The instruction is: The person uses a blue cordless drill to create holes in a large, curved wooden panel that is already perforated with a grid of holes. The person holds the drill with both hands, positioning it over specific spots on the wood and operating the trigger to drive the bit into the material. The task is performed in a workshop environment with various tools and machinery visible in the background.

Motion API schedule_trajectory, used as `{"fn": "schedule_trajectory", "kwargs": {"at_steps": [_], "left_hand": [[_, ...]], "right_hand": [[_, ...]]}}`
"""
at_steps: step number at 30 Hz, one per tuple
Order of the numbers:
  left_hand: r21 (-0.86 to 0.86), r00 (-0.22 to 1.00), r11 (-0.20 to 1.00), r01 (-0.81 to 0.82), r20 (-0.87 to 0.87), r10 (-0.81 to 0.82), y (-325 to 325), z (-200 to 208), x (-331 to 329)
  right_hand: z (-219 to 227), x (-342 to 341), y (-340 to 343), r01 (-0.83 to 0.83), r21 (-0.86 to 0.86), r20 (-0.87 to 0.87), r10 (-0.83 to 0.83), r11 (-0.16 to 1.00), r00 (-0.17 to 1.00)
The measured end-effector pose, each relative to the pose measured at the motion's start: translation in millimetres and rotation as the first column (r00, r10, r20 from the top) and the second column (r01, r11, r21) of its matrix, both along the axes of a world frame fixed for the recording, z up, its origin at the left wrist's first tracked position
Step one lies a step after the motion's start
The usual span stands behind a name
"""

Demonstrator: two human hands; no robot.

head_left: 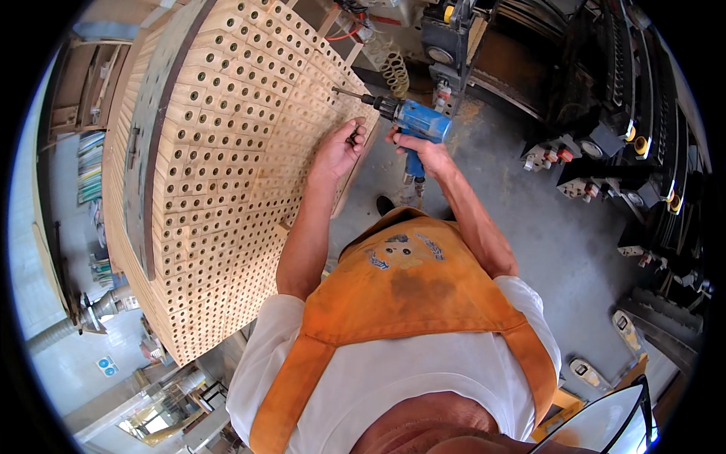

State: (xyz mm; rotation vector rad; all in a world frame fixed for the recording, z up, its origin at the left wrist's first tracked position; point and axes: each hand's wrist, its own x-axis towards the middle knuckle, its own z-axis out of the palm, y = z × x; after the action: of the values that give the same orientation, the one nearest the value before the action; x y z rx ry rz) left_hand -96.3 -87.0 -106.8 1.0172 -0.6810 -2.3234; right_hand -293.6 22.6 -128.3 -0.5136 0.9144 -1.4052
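Note:
My right hand [420, 148] grips the handle of a blue power drill [412, 121]. Its bit [346, 93] points left at a large curved stack of pale wooden blocks [234, 151], each with round holes. My left hand [340, 147] rests against the stack's right edge, just below the bit, fingers curled around a few small dark screws [353, 138]. I wear a stained orange apron [408, 287] over a white shirt.
A dark metal band [155, 144] runs down the stack's left part. Black machines with red and yellow knobs [605, 136] stand on the right. A coiled hose [393, 72] hangs behind the drill. Grey concrete floor [575, 242] lies below; shelves [91, 166] stand far left.

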Motion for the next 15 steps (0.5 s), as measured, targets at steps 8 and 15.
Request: {"fn": "schedule_trajectory", "kwargs": {"at_steps": [8, 15], "left_hand": [[-0.024, 0.97, 0.976, -0.217, -0.113, 0.213, -22, 8, -10], [-0.134, 0.986, 0.977, -0.164, 0.016, 0.168, -19, 20, -29]], "right_hand": [[3, -11, 20, 0.007, -0.023, -0.021, -0.008, 1.0, 1.0], [1, -48, 42, -0.102, -0.019, 0.009, 0.102, 0.995, 0.995]]}}
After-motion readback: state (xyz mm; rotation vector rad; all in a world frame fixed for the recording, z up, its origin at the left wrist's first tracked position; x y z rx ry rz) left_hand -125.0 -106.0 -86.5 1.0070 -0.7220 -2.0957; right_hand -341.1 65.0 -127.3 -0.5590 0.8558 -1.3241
